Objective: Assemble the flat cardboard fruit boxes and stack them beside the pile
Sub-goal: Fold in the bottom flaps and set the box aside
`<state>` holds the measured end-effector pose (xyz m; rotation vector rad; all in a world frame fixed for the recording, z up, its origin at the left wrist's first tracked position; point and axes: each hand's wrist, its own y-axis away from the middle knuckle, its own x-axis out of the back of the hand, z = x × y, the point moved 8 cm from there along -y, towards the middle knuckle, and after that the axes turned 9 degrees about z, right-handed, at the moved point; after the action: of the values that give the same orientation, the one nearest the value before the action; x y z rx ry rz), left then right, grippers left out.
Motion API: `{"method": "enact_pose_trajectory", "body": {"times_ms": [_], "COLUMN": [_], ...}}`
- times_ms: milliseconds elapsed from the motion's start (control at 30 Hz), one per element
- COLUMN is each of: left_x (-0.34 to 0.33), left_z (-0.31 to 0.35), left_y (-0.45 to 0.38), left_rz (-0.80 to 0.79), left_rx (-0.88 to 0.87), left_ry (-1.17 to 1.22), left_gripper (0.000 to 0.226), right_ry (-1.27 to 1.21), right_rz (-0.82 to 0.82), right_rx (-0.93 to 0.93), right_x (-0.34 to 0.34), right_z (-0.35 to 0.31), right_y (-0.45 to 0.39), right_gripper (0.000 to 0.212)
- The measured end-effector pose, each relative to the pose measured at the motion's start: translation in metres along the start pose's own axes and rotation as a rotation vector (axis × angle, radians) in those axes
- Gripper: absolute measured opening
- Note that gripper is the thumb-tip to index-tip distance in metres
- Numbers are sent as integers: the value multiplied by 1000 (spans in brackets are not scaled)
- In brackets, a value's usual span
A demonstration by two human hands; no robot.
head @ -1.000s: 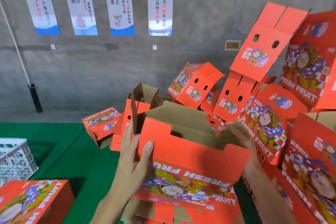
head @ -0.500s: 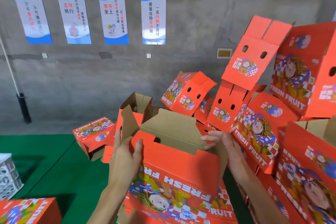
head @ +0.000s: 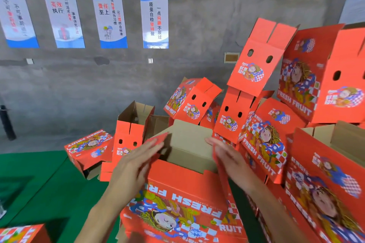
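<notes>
- Far left, low corner: part of a printed red box (head: pixel 21 234) showed at the frame edge, on the green floor mat (head: pixel 39 183).
- Back wall: four blue-and-white posters (head: pixel 107 16) hung in a row on grey concrete.
- Left-centre: one red fruit box (head: pixel 88 149) lay tipped on the mat; next to it an upright box (head: pixel 129 138) w/ open top flaps and two round holes.
- Left hand (head: pixel 134 165): fingers straight, flat against the left side flap (head: pixel 158 141) of the box being built (head: pixel 177 199), pressing it inward. Nothing gripped.
- The box being built sat front-centre, directly below the camera, open top up, brown inside visible, "FRESH FRUIT" print facing the person upside down.
- Right hand (head: pixel 229 160): also flat, fingers straight, against the right side flap (head: pixel 221 173). Hands were apart, one per side of the opening.
- Right: jumbled pile of assembled boxes (head: pixel 262 140), leaning at diff angles, just beside the worked box; the tallest stood tilted vs the wall.
</notes>
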<state>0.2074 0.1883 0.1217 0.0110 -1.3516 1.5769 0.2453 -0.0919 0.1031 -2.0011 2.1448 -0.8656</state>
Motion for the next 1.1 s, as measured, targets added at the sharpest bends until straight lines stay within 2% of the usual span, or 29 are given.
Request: {"method": "enact_pose_trajectory", "body": {"times_ms": [33,67,133,200,233,267,300,400,467,567,667,733,800,867,933,1000,1033,1067,1100], "left_x": [-1,-2,-3,-4,-4,-5,-5,-1,-2,-4,-14,-18,-20,-19,-18,-15,-12,-8,-2], "left_z": [4,5,0,-7,-9,-11,-14,-22,-25,-22,-18,-19,-22,-25,-25,-28,-34,-41,-49], "left_y": [2,3,5,7,8,10,12,17,20,22,22,21,20,20,19,20,21,23,25], "left_rz": [-14,-23,-30,-28,-26,-23,-15,18,20,26,-34,-51,-78,-86,-88,-87,-90,-95,-98], "left_rx": [-29,-29,21,65,82,104,134,227,244,194,119,123,144,172,179,184,192,202,215], "left_ry": [25,18,-64,-146,-169,-188,-198,-177,-148,-143,-228,-317,-352,-329,-307,-313,-318,-319,-306], "left_gripper": [70,68,59,42,37,34,33,30,30,33,49,65,69,68,63,55,50,46,44], "right_ry": [124,223,282,195,162,133,107,37,173,436,580,773,917,881,566,285,242,214,172], "right_rz": [-6,-24,21,81,66,44,30,17,-38,-162,-239,-221,-212,-197,-62,288,436,484,434], "right_rx": [130,208,219,123,83,63,56,146,212,153,87,118,149,195,191,183,113,1,-148], "right_x": [-8,-19,-30,-28,-30,-32,-33,-35,-41,-49,-56,-64,-71,-76,-62,-26,-9,0,-3], "right_z": [-5,-6,0,7,8,7,5,-6,-6,1,9,10,12,9,-3,-6,2,15,33], "right_y": [2,2,1,-4,-5,-3,-2,6,9,4,-3,-6,-6,-9,-7,-1,5,12,17], "right_gripper": [45,48,75,104,111,110,100,40,42,21,47,61,65,54,26,31,35,37,38]}}
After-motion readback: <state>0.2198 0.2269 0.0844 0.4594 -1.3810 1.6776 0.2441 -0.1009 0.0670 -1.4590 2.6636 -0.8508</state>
